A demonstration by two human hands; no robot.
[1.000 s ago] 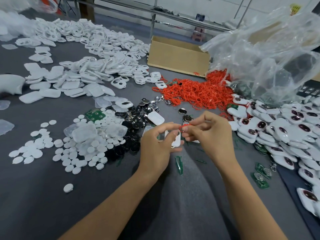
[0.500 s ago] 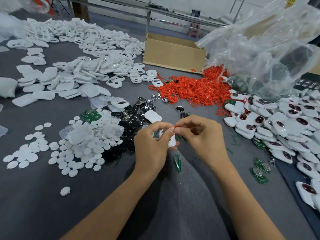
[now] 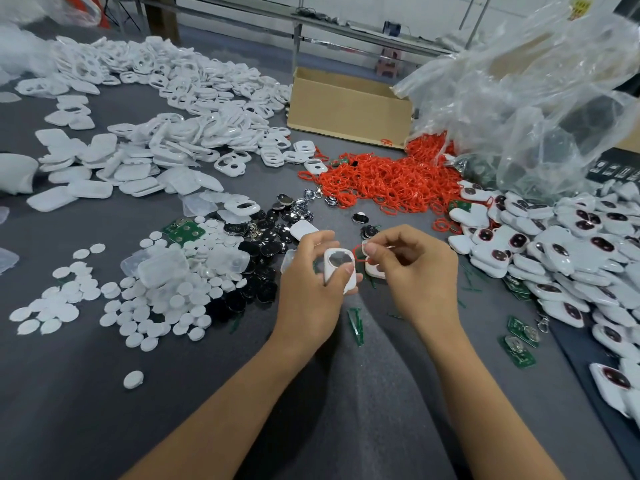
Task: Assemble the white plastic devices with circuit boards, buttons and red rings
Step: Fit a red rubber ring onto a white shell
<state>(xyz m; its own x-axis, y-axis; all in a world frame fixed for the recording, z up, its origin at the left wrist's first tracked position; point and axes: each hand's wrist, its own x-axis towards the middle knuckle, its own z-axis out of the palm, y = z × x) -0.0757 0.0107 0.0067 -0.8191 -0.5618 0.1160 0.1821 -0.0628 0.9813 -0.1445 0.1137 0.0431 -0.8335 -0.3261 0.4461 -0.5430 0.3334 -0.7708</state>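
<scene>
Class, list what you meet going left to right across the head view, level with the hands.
white discs, black buttons, left hand, white shell, red ring, right hand, finished white devices

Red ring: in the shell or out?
Out. The right hand pinches the ring beside the shell, which the left hand grips; the shell's round opening shows no red.

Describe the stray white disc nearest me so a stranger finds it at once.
Start at the spread of white discs left of the left hand on the grey table. Come from its near edge toward the camera. The stray disc lies alone on bare cloth, touching nothing, while the others crowd together.
</scene>
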